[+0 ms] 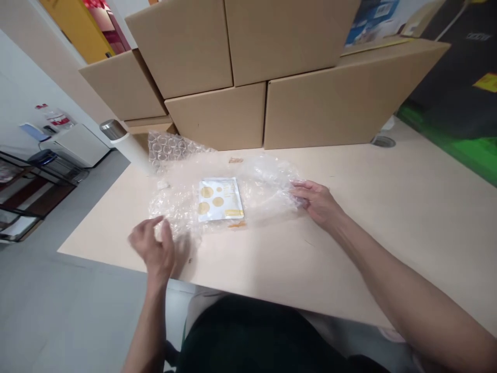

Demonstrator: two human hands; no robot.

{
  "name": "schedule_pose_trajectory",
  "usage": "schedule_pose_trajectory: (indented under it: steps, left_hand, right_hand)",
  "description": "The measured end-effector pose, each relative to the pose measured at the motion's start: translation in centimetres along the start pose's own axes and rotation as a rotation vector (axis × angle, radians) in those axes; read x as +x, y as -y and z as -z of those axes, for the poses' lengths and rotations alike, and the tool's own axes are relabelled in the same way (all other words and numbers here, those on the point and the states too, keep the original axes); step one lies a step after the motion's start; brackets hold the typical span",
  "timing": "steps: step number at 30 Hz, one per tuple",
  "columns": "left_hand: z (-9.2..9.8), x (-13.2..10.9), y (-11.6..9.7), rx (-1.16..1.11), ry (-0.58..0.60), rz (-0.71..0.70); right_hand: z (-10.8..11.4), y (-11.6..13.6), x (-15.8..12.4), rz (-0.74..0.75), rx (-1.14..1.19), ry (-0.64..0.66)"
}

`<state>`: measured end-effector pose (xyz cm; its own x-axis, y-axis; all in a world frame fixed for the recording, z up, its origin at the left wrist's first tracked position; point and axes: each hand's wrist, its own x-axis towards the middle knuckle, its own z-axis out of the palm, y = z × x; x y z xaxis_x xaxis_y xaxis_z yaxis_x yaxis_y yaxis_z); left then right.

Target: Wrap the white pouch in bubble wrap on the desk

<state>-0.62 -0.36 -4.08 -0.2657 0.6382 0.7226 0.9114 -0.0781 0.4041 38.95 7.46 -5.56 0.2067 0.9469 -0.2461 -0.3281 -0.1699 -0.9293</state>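
Working around a white packet (pixel 229 203) printed with gold circles, lying flat on clear bubble wrap (pixel 267 181) spread over the middle of a pale table (pixel 392 223). Grasping the wrap's crumpled right end with the bent fingers of the right hand (pixel 317 202). Holding the left hand (pixel 154 246) at the near left, close to the wrap, thumb and fingers parted in a loose curl, slightly blurred, gripping nothing visible. Including brown strips (pixel 237 225), one on the packet's near side and one farther off. Facing, at the far left, a piece with larger bubbles (pixel 171 148), a white bottle (pixel 132 150) with a metallic cap standing beside it, and, along the far side, stacked cardboard boxes (pixel 217 116).
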Motion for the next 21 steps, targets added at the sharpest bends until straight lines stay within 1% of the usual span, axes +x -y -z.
schedule_pose_trajectory:
  steps: [1,3,4,6,9,11,13,16,19,21]
  left_hand:
    - [-0.5,0.4,-1.0,-0.030,0.158,-0.013]
    - [-1.8,1.4,-2.8,-0.112,0.467,0.017]
    - [-2.5,1.8,-3.6,-0.167,0.567,0.058]
    - [-3.8,2.4,-4.5,-0.285,0.622,0.199]
    - [-4.7,2.3,-4.6,-0.385,0.612,0.336]
    - [-4.5,1.9,-3.9,-0.430,0.600,0.398]
    - [-3.6,1.5,-2.9,-0.466,0.579,0.467]
    - [-1.7,1.2,-1.3,-0.482,0.519,0.561]
    - [0.1,1.0,0.2,-0.468,0.450,0.675]
    - [0.9,0.5,1.1,-0.438,0.424,0.734]
  right_hand:
    - [0.0,0.0,0.0,0.004,-0.007,0.002]
    - [0.1,-0.2,0.1,0.011,-0.020,0.005]
    - [0.1,-0.2,0.1,0.013,-0.022,0.004]
    - [0.2,-0.3,0.2,0.012,-0.014,0.001]
    - [0.2,-0.3,0.3,0.002,0.017,-0.006]
    - [0.4,-0.2,0.4,-0.016,0.028,-0.006]
    - [0.7,-0.1,0.5,-0.036,0.017,-0.005]
    - [1.5,0.1,0.9,-0.045,-0.021,0.025]
    - [2.2,0.2,1.3,-0.045,-0.064,0.064]
    - [2.5,0.2,1.5,-0.055,-0.085,0.054]
